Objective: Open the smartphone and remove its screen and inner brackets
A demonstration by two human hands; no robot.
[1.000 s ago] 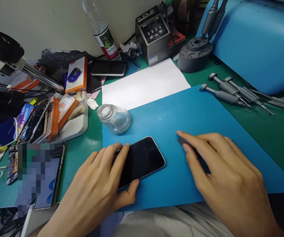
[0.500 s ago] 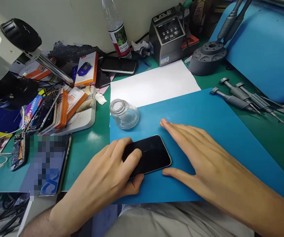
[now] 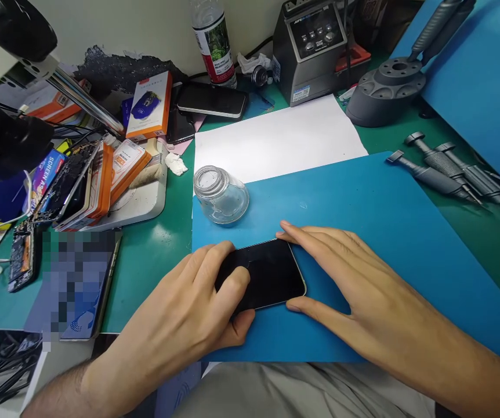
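Note:
A black phone (image 3: 271, 273) lies screen up on a blue mat (image 3: 384, 203) near the table's front edge. My left hand (image 3: 180, 325) covers its left half, with the fingers on the glass and the thumb against the near edge. My right hand (image 3: 363, 290) spans the phone's right end, the forefinger at the far corner and the thumb at the near corner. A small clear glass jar (image 3: 221, 194) lies on its side just beyond the phone.
A white sheet (image 3: 276, 139) lies behind the mat. Several grey screwdrivers (image 3: 441, 171) rest at the right, a grey tool stand (image 3: 389, 87) and a soldering station (image 3: 315, 40) at the back. Phone parts and orange boxes (image 3: 102, 180) crowd the left, beside another phone (image 3: 76, 284).
My right hand has let go of a small dark piece on the mat and moved left to the phone's right end. My left hand slid further onto the screen.

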